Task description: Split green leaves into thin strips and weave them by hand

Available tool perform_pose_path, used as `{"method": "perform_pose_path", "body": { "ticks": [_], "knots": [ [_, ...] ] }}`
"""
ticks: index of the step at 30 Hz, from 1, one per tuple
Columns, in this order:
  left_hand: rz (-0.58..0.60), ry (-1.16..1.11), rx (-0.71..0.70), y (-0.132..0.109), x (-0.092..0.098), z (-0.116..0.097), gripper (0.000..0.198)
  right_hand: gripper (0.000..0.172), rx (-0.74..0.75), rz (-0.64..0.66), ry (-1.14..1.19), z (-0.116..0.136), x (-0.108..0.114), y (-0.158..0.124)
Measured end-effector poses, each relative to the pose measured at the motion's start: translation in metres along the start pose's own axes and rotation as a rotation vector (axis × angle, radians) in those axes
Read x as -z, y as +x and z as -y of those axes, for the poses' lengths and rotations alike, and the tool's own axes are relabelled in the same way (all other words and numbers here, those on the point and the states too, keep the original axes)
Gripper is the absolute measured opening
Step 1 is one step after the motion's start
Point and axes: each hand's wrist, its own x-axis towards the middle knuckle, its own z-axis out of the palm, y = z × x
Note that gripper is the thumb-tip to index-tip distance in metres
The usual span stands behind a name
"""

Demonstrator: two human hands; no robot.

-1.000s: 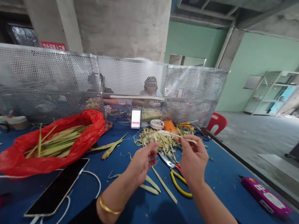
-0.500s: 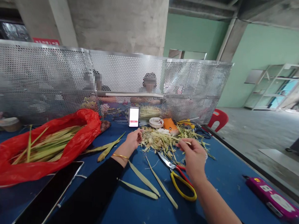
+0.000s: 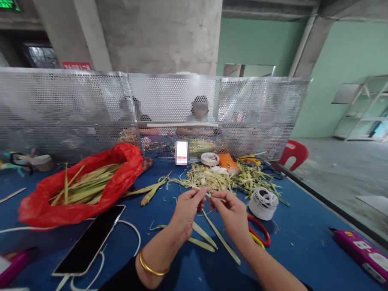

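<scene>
My left hand [image 3: 188, 209] and my right hand [image 3: 232, 212] meet at the middle of the blue table, thumbs and forefingers pinched. A thin pale plant strip [image 3: 208, 194] shows between the fingertips, mostly covered by them. Right behind the hands lies a heap of shredded plant scraps [image 3: 208, 178]. Below them rest several loose leaf strips [image 3: 223, 241]. Scissors [image 3: 265, 232] with red and yellow handles lie under my right forearm, their blades hidden. To the right of my right hand stands a roll of white cord [image 3: 263, 204].
A red plastic bag [image 3: 132, 160] of long leaves sits left, near a cabled phone [image 3: 88, 244]. At the back are a lit phone [image 3: 181, 152], a tape roll [image 3: 209, 159], an orange packet [image 3: 229, 163] and a perforated screen [image 3: 170, 97]. A purple object [image 3: 359, 255] lies right.
My hands have come together and nearer to me; the right moved left with the plant strip, and the left moved right to meet it. The view has shifted slightly left.
</scene>
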Motion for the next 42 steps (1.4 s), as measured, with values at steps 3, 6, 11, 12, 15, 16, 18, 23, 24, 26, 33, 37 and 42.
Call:
{"method": "perform_pose_path", "body": {
  "ticks": [3,6,11,12,15,16,18,23,24,26,33,37,42],
  "knots": [
    [-0.040,0.017,-0.030,-0.002,0.015,0.004,0.032,0.015,0.077,0.112,-0.189,-0.005,-0.004,-0.009],
    [-0.096,0.031,-0.010,0.012,0.031,0.003,0.033,0.015,0.150,0.128,-0.386,-0.006,0.003,-0.007],
    [-0.300,0.088,-0.029,0.071,0.055,-0.016,0.029,0.015,0.085,-0.057,-0.407,-0.003,0.028,0.017],
    [-0.327,0.116,-0.030,0.084,0.058,-0.020,0.030,0.014,0.052,-0.105,-0.364,-0.003,0.033,0.022],
    [-0.344,0.225,-0.068,0.111,0.057,-0.025,0.034,0.017,-0.009,-0.194,-0.247,-0.004,0.042,0.035],
    [-0.321,0.264,-0.090,0.115,0.055,-0.025,0.034,0.019,-0.021,-0.201,-0.215,-0.005,0.043,0.037],
    [-0.256,0.337,-0.144,0.117,0.049,-0.024,0.032,0.023,-0.056,-0.198,-0.138,-0.007,0.043,0.039],
    [-0.138,0.432,-0.222,0.090,0.033,-0.021,0.005,0.027,-0.128,-0.183,-0.007,-0.011,0.033,0.036],
    [-0.125,0.436,-0.219,0.081,0.030,-0.019,0.008,0.028,-0.136,-0.171,0.006,-0.012,0.030,0.033],
    [-0.088,0.427,-0.202,0.060,0.024,-0.013,0.017,0.027,-0.142,-0.127,0.020,-0.011,0.022,0.027],
    [-0.110,0.188,-0.129,-0.001,0.018,0.011,0.030,0.016,-0.074,0.103,-0.029,0.003,-0.003,-0.004],
    [-0.111,0.073,-0.115,-0.010,0.026,0.010,0.033,0.024,-0.173,0.201,-0.006,0.007,-0.007,-0.014],
    [-0.081,-0.006,-0.047,-0.014,0.032,0.002,0.031,0.035,-0.414,0.360,0.201,0.012,-0.003,-0.016]
  ]
}}
